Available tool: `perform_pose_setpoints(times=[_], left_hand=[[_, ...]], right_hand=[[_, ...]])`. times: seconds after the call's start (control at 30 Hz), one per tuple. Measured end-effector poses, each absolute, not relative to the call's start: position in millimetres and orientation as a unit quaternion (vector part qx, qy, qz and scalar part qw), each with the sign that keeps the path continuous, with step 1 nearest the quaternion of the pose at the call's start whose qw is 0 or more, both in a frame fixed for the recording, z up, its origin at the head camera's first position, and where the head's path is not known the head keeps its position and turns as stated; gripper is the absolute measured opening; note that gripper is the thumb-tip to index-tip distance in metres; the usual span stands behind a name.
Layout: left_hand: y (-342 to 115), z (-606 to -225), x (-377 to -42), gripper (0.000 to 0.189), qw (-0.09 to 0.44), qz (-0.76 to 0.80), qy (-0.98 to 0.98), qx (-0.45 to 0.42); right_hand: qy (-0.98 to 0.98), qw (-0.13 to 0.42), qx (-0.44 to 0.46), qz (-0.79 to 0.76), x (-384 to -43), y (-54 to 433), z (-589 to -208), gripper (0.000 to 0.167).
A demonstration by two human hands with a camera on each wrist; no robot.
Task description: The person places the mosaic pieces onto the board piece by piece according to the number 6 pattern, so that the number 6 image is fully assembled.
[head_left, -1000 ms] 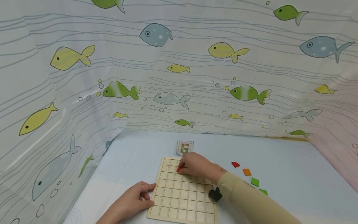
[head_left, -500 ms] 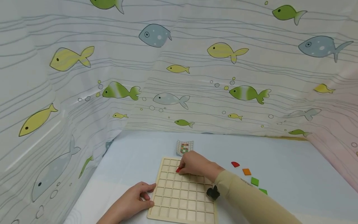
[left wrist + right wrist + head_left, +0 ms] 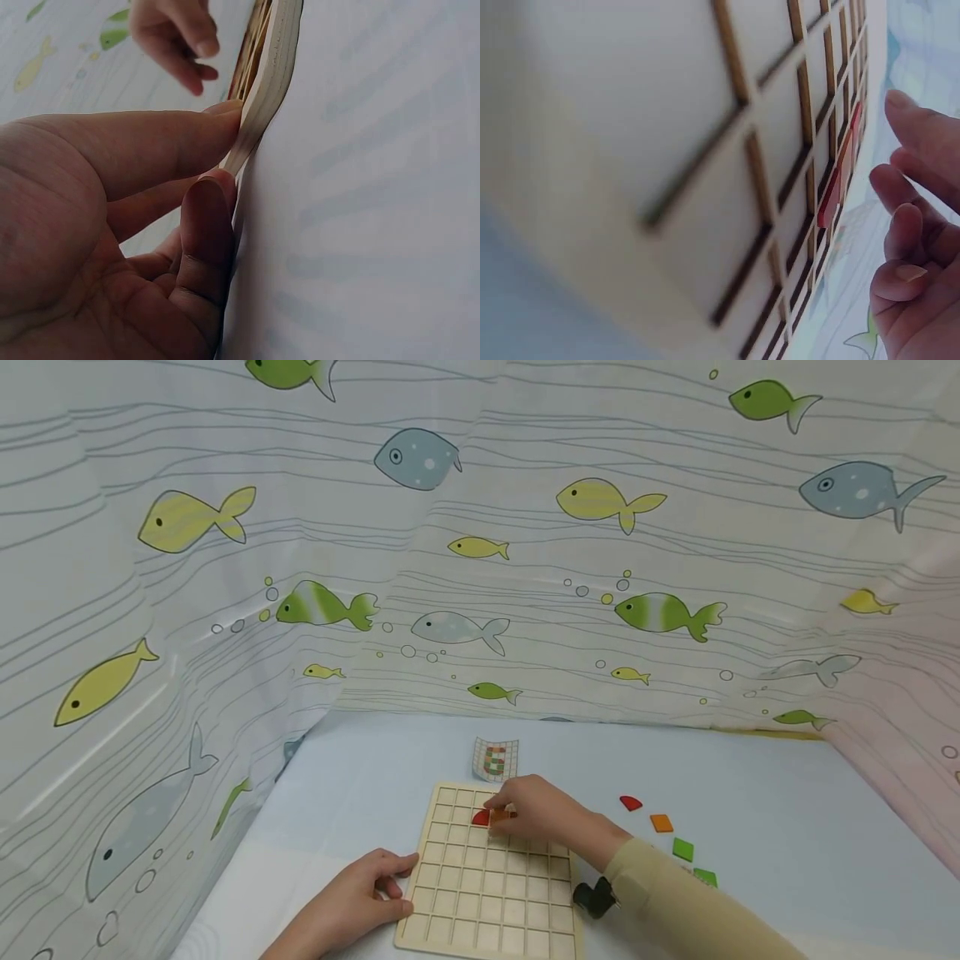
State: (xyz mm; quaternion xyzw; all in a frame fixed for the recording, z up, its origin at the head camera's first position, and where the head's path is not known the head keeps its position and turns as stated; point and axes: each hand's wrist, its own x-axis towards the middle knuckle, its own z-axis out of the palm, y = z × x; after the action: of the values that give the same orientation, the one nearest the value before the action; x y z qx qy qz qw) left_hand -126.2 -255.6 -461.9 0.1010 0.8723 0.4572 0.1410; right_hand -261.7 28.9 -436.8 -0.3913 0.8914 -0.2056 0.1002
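Note:
My left hand (image 3: pixel 363 893) pinches the left edge of a pale wooden grid board (image 3: pixel 482 906), thumb and fingertips on its rim in the left wrist view. Over the board's far part hovers my right hand (image 3: pixel 528 810), holding nothing. In the right wrist view its fingers (image 3: pixel 922 142) are loosely bent, a short gap from the tiles. A red quarter-round tile (image 3: pixel 481 817) lies in a far cell, and an orange tile (image 3: pixel 845 159) fills the cell beside it. Another red tile (image 3: pixel 856 116) shows past the orange one; in the head view the right hand hides it.
Behind the board lies a small pattern card (image 3: pixel 495 759) with coloured squares. To the right, a red tile (image 3: pixel 631 803), an orange tile (image 3: pixel 662 823) and green tiles (image 3: pixel 683 848) form a slanting row on the cloth. A fish-printed curtain (image 3: pixel 555 635) surrounds the table.
My right hand has let go of the red tile and drawn slightly back to the right, uncovering it and the orange tile. The left hand keeps its hold on the board's edge.

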Motion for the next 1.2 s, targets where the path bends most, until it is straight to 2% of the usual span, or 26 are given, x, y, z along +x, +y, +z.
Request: perform_pose_setpoints(times=[0.2, 0.57, 1.2], left_hand=[[-255, -463, -125, 0.065, 0.132, 0.45, 0.878, 0.098], [-255, -464, -125, 0.065, 0.131, 0.452, 0.877, 0.097], [-254, -464, -126, 0.065, 0.136, 0.454, 0.875, 0.095]], right_hand=[[0.883, 0.089, -0.389, -0.249, -249, 51, -438, 0.039], [0.895, 0.088, -0.326, -0.29, -237, 92, -436, 0.037], [0.898, 0.038, -0.279, -0.337, -202, 167, -454, 0.044]])
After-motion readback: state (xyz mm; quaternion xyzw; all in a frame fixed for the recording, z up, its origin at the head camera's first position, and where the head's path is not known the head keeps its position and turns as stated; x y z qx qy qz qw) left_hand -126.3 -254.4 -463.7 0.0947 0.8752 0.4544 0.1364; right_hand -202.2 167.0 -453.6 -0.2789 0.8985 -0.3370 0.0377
